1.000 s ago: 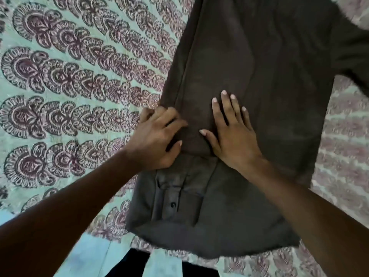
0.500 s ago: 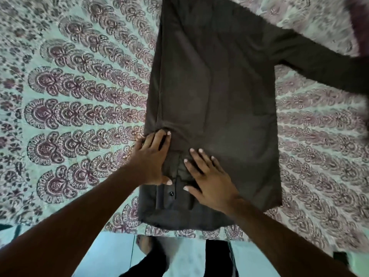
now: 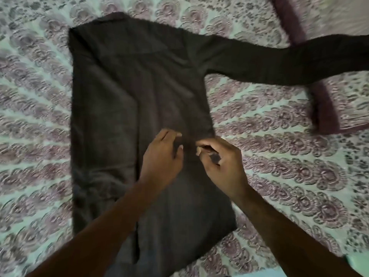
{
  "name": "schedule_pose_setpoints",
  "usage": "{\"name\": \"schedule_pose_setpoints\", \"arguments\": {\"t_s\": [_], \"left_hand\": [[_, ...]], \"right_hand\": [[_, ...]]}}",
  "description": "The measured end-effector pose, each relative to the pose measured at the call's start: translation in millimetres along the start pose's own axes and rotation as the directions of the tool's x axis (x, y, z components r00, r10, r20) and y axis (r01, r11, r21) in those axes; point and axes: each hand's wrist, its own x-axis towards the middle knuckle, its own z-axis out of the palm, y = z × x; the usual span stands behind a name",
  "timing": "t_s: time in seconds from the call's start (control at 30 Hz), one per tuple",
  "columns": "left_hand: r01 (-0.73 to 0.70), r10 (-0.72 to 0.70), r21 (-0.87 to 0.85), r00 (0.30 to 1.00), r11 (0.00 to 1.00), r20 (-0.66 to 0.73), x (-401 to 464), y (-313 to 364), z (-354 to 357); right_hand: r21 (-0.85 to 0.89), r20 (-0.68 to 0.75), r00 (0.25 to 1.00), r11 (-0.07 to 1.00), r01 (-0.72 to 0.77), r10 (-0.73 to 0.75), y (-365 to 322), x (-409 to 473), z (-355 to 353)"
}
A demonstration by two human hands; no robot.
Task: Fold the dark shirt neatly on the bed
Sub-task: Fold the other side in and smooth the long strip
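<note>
Under your hands the bed (image 3: pixel 279 156) wears a pale sheet printed with rows of maroon scalloped motifs, and the dark shirt (image 3: pixel 123 108) lies flat on it, left side folded in, one sleeve (image 3: pixel 279 62) stretching away beyond your right hand. Half a second ago both palms pressed flat near the hem. Now your left hand (image 3: pixel 161 158) hovers with curled fingers, apparently holding nothing, while your right hand (image 3: pixel 221 162) pinches the soft matte cloth mid-body.
</note>
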Motion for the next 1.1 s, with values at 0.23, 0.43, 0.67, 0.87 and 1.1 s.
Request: {"name": "schedule_pose_setpoints", "arguments": {"t_s": [0.23,0.43,0.67,0.87,1.1], "left_hand": [[-0.207,0.167,0.158,0.958,0.966,0.231,142,104,82],[-0.202,0.055,0.299,0.898,0.933,0.436,222,131,135],[-0.182,-0.028,0.414,0.891,0.892,0.453,219,124,147],[-0.127,-0.055,0.406,0.912,0.905,0.407,221,140,147],[0.565,-0.188,-0.561,0.786,0.604,0.589,230,171,97]], "right_hand": [[-0.013,-0.223,0.97,0.995,-0.098,0.092,73,62,-120],[-0.212,-0.594,0.802,0.95,-0.229,0.061,133,124,-210],[-0.055,-0.808,0.512,0.827,-0.56,0.293,178,175,-264],[0.145,-0.819,0.427,0.859,-0.491,0.383,195,196,-266],[-0.031,-0.583,0.806,0.989,-0.148,0.102,129,165,-173]]}}
